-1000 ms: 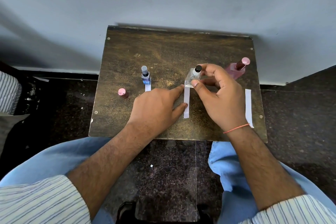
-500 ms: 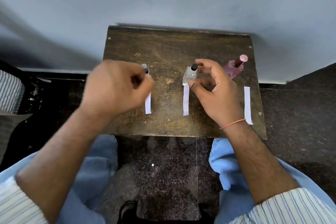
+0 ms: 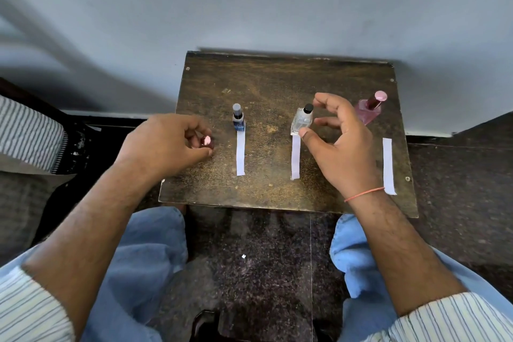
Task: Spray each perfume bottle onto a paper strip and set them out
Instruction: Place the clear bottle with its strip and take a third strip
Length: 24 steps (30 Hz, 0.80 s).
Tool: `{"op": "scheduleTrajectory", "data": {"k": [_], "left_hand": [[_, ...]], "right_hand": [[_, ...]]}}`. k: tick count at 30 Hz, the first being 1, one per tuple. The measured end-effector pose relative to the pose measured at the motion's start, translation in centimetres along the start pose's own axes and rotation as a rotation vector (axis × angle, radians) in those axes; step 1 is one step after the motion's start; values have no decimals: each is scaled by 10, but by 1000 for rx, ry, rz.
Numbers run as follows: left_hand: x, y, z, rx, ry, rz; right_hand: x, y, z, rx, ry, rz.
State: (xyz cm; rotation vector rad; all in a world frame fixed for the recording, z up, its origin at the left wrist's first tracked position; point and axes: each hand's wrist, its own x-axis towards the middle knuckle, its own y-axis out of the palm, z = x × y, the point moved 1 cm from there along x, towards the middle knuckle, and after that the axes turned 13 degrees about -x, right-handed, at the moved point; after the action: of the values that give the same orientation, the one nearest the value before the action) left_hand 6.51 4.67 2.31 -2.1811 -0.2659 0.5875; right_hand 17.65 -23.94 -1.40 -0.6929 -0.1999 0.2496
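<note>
The left hand now curls around the pink cap near the table's left edge, having dropped from the blue bottle. The right hand has released the clear bottle, fingers loose beside it. Bare tabletop separates the paper strips; the pink bottle stands near the right edge.
</note>
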Motion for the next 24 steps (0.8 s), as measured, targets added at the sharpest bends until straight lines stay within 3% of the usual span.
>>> {"op": "scheduleTrajectory", "data": {"k": [3,10,16,24], "left_hand": [[1,-3,1,-22,1,2],[-10,-7,-25,-490,107,85],[-11,9,-43,-709,199,183],[-9,47,-72,-711,386,-25]], "right_hand": [[0,-1,1,-4,-10,-14],[-1,-6,4,-10,-70,-75],[-3,-9,5,25,-88,-64],[-6,-17,5,25,-196,-102]]}}
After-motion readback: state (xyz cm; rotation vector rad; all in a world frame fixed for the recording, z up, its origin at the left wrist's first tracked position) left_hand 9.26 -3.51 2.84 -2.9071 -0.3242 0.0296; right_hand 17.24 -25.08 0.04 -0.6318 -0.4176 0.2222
